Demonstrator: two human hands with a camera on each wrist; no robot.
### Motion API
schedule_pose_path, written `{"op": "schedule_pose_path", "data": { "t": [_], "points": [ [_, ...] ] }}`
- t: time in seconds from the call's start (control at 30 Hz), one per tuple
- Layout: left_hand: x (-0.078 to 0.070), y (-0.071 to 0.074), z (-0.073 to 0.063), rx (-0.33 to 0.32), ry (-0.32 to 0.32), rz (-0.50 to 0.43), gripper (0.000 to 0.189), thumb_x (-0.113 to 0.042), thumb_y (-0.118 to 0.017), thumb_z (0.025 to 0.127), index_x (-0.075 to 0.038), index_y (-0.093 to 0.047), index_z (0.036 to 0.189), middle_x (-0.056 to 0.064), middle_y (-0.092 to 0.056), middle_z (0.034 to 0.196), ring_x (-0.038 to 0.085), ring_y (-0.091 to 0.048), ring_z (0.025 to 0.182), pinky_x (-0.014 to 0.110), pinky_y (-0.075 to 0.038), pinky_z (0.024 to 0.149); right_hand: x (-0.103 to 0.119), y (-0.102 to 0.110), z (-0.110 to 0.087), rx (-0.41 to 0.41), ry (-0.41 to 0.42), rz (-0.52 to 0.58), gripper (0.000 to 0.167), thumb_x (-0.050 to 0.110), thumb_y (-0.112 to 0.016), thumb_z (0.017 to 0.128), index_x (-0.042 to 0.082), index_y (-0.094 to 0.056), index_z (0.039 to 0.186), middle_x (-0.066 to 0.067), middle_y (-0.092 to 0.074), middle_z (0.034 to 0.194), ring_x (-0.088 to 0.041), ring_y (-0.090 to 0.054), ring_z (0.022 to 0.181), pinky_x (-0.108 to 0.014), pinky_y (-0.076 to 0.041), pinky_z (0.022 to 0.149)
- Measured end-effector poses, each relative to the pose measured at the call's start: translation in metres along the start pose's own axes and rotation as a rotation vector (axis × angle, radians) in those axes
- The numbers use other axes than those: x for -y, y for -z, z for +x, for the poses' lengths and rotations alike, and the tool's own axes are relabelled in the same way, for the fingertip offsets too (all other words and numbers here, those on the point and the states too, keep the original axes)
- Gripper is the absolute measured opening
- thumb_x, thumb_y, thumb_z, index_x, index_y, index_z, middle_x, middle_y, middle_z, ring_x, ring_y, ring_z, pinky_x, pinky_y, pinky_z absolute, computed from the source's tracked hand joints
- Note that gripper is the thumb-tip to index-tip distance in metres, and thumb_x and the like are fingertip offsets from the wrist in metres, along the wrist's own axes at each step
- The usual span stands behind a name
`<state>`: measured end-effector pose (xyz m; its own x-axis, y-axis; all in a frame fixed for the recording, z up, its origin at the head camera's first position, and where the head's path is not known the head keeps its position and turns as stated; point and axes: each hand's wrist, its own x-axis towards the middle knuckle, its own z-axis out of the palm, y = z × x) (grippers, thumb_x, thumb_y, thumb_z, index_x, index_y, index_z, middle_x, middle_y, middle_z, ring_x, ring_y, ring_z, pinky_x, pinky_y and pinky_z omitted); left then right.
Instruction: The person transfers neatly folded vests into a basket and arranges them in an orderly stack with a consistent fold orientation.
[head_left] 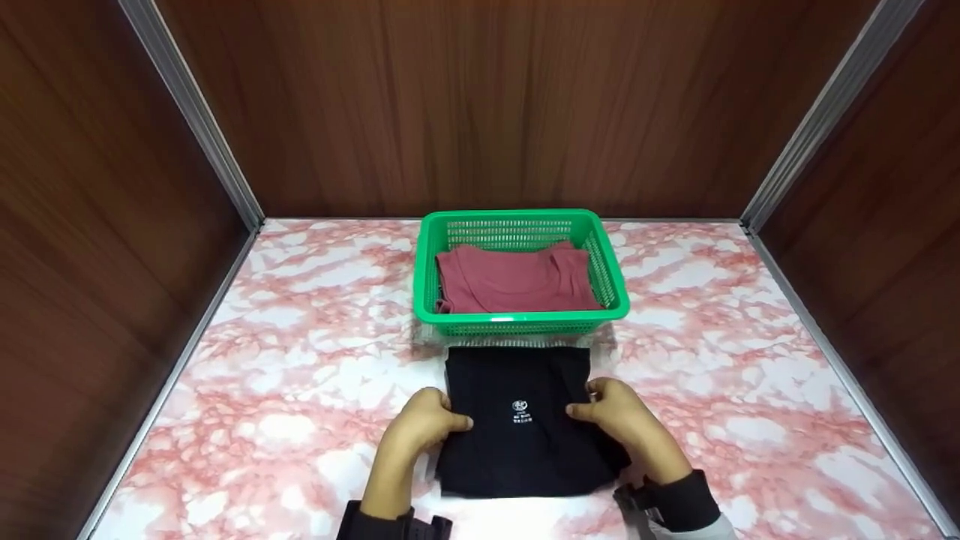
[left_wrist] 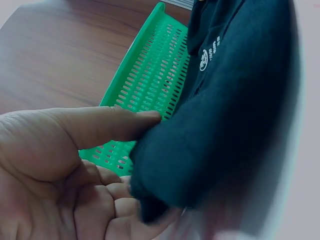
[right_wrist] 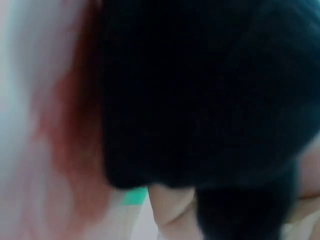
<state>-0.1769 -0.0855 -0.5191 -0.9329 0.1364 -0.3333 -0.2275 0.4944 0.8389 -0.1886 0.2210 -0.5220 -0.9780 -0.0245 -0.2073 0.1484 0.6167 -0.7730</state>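
A black folded garment (head_left: 517, 450) with a small white print lies in front of the basket in the head view. My left hand (head_left: 429, 420) pinches its left edge, thumb on top and fingers underneath. On the opposite side my right hand (head_left: 619, 412) grips the right edge, thumb also on top. In the left wrist view the black garment (left_wrist: 220, 115) bends down between the thumb and the fingers of the left hand (left_wrist: 65, 165). Dark cloth fills most of the right wrist view and hides much of the right hand (right_wrist: 172, 210).
A green perforated basket (head_left: 424, 262) stands just beyond the garment, with a folded dusty-red garment (head_left: 517, 281) inside. Pink-and-white marbled table surface (head_left: 300, 375) spreads to both sides. Brown wood-grain panels (head_left: 480, 112) with metal trim enclose the back, left and right.
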Motion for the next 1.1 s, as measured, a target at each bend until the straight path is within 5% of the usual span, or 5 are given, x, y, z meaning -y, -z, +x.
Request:
{"op": "schedule_pose_path", "data": {
  "t": [0.23,0.57,0.77,0.93,1.1],
  "points": [
    [0.003,0.000,0.003,0.032,-0.024,-0.039,0.049,-0.004,-0.079,0.079,-0.015,-0.033,0.066,-0.004,-0.026,0.062,0.012,-0.027,0.053,0.025,-0.028,0.050,-0.004,0.001,0.001,0.010,-0.035,0.123,0.026,0.007,-0.084,0.075,0.003,-0.059,0.081,0.000,-0.050,0.074,-0.016,-0.051,0.071,-0.028,-0.044,0.065],
    [0.009,0.005,0.004,0.051,-0.031,-0.089,0.052,0.000,-0.076,0.081,-0.017,-0.030,0.065,-0.006,-0.026,0.059,0.008,-0.024,0.050,0.022,-0.024,0.046,-0.008,0.004,0.003,0.048,-0.087,0.215,0.037,0.005,-0.084,0.075,-0.008,-0.060,0.100,-0.003,-0.053,0.084,-0.017,-0.055,0.078,-0.027,-0.049,0.068],
    [0.012,0.008,0.004,0.077,-0.043,-0.122,0.042,0.000,-0.076,0.081,-0.013,-0.037,0.073,-0.004,-0.033,0.067,0.010,-0.031,0.057,0.024,-0.030,0.052,-0.011,0.005,0.004,0.074,-0.085,0.295,0.033,0.001,-0.083,0.074,0.008,-0.051,0.072,0.003,-0.047,0.066,-0.013,-0.055,0.062,-0.026,-0.048,0.059],
    [0.013,0.012,0.003,0.076,-0.059,-0.151,0.025,-0.001,-0.077,0.080,0.004,-0.059,0.097,0.012,-0.062,0.098,0.018,-0.056,0.085,0.029,-0.050,0.071,-0.013,0.006,0.003,0.079,-0.079,0.317,0.032,0.001,-0.082,0.075,0.009,-0.052,0.072,0.002,-0.052,0.067,-0.013,-0.057,0.062,-0.027,-0.050,0.059],
    [0.013,0.014,-0.001,0.086,-0.063,-0.193,0.059,-0.002,-0.077,0.081,0.014,-0.054,0.133,0.033,-0.055,0.137,0.030,-0.061,0.116,0.040,-0.056,0.093,-0.013,0.008,0.002,0.108,-0.070,0.337,0.025,0.002,-0.081,0.077,0.005,-0.057,0.077,0.002,-0.056,0.068,-0.013,-0.060,0.064,-0.027,-0.051,0.061]
  ]
}}
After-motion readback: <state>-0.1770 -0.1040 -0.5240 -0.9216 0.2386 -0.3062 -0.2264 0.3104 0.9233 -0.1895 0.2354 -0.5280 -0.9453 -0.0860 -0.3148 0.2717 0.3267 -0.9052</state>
